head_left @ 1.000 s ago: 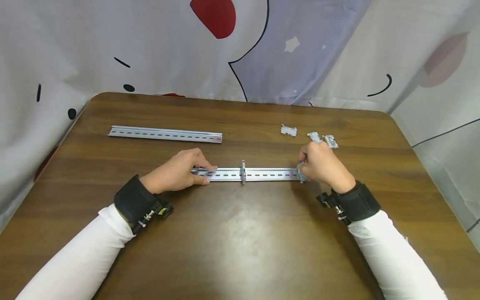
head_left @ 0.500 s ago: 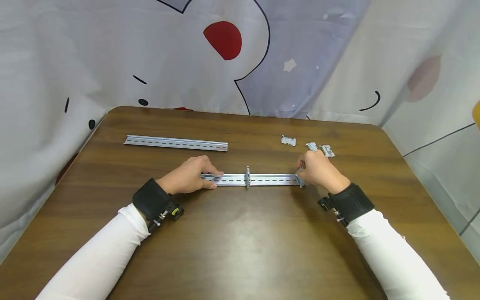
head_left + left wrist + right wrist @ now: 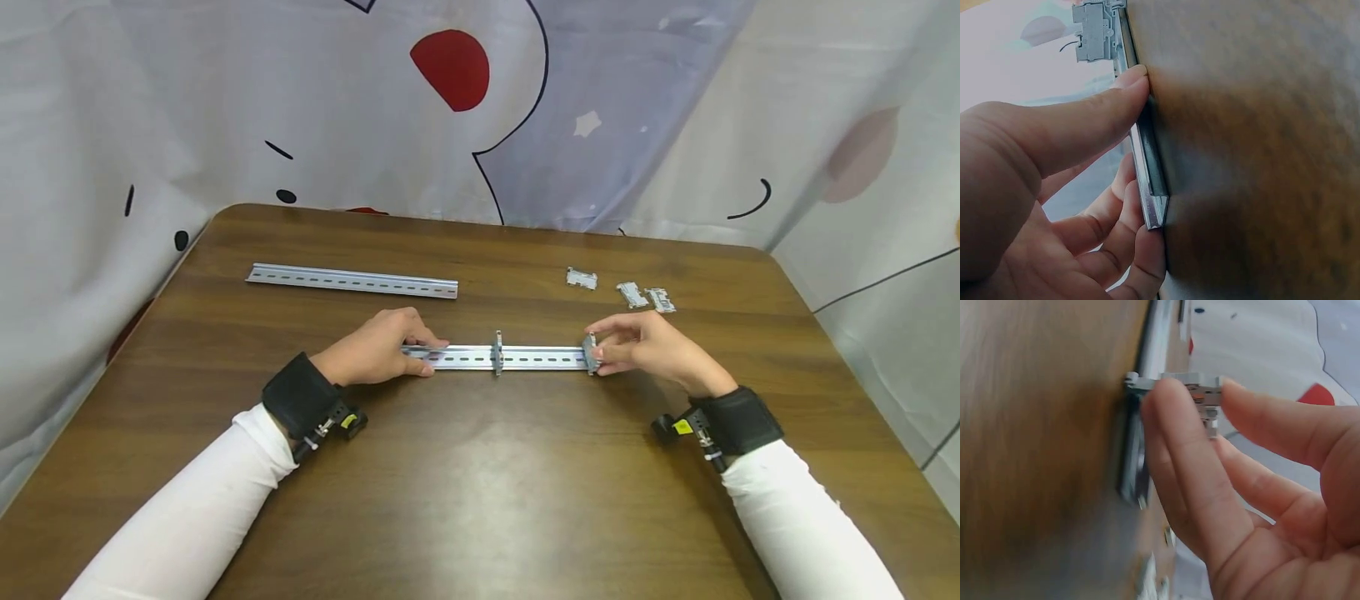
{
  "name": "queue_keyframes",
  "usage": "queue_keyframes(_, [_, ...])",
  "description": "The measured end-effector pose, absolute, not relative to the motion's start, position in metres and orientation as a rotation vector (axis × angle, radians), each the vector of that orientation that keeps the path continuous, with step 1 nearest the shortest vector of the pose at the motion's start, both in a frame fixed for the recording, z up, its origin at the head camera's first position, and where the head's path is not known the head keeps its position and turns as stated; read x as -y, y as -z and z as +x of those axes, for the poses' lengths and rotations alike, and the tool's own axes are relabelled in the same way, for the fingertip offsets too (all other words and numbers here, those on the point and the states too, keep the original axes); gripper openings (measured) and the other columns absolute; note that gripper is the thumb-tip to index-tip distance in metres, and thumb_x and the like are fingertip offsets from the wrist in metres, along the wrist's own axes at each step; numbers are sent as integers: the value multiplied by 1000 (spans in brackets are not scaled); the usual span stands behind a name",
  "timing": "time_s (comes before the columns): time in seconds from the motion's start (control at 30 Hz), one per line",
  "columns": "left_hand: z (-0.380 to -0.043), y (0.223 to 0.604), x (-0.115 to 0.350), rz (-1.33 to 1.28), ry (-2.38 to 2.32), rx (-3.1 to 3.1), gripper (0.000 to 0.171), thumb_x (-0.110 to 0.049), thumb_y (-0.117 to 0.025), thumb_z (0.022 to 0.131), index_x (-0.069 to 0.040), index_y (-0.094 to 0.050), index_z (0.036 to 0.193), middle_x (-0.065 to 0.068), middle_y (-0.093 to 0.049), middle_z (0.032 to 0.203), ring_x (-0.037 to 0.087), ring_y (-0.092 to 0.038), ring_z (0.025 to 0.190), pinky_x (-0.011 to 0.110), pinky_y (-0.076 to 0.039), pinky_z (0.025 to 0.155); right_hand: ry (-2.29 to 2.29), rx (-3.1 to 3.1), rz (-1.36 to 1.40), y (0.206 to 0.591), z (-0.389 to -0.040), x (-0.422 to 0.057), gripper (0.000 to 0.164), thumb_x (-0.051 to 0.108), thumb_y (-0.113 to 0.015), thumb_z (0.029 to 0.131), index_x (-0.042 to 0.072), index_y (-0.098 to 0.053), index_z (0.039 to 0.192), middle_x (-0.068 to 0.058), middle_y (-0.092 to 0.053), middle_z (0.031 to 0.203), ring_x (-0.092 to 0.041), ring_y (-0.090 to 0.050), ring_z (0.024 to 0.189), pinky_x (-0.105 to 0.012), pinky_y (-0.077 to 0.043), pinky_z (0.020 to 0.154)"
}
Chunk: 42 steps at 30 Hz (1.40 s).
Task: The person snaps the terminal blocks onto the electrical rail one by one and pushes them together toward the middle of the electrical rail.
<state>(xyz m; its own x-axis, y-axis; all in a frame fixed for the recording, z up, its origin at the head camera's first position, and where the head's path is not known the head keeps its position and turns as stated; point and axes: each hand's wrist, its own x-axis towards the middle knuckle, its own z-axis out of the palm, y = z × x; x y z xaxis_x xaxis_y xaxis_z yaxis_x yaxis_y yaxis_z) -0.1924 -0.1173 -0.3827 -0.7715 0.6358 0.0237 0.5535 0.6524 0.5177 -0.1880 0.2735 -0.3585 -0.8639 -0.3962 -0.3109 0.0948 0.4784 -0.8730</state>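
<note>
A slotted metal DIN rail point(image 3: 543, 359) lies crosswise on the wooden table. My left hand point(image 3: 382, 347) holds its left end, thumb on the near edge and fingers on the far one; the left wrist view shows the bare rail end point(image 3: 1155, 215) beside the fingers. Partway along stands a thin grey terminal block point(image 3: 498, 353), upright across the rail. Near the right end, my right hand point(image 3: 648, 348) grips a second grey terminal block point(image 3: 590, 353). That block point(image 3: 1205, 395) is between the digits in the right wrist view, at the rail; its lower contact is partly hidden.
Another DIN rail point(image 3: 352, 281) lies farther back on the left of the table point(image 3: 480, 483). Three loose terminal blocks lie flat at the back right: one point(image 3: 582, 278) apart, and two point(image 3: 632, 294) close together. A printed curtain point(image 3: 337, 100) hangs behind the table.
The right hand has turned and its fingers have spread along the second block, which now stands more upright at the rail's right end. The left hand keeps its hold; the head view has shifted.
</note>
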Motion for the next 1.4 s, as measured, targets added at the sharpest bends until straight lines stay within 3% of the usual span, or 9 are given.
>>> queue_keyframes(0.23, [-194, 384, 116, 947, -766, -2713, 40, -21, -82, 80, -14, -74, 119, 9, -69, 101, 22, -60, 91, 32, -46, 74, 1466, -2179, -290, 368, -191, -244, 48, 1, -70, 89, -8, -53, 133, -22, -74, 99, -24, -76, 84, -41, -59, 81])
queue_keyframes(0.77, [-194, 383, 117, 931, -793, -2711, 40, -20, -83, 79, -13, -74, 117, 9, -69, 98, 22, -59, 88, 29, -44, 71, 1559, -2105, -350, 381, -194, -190, 49, 3, -72, 87, -6, -56, 132, -27, -73, 99, -26, -76, 83, -40, -59, 80])
queue_keyframes(1.4, [-195, 384, 117, 910, -818, -2688, 41, -20, -82, 79, -13, -73, 119, 9, -69, 99, 23, -59, 88, 29, -43, 71, 1576, -2054, -334, 384, -195, -172, 44, -3, -68, 89, -4, -57, 132, -22, -73, 100, -19, -75, 81, -40, -59, 80])
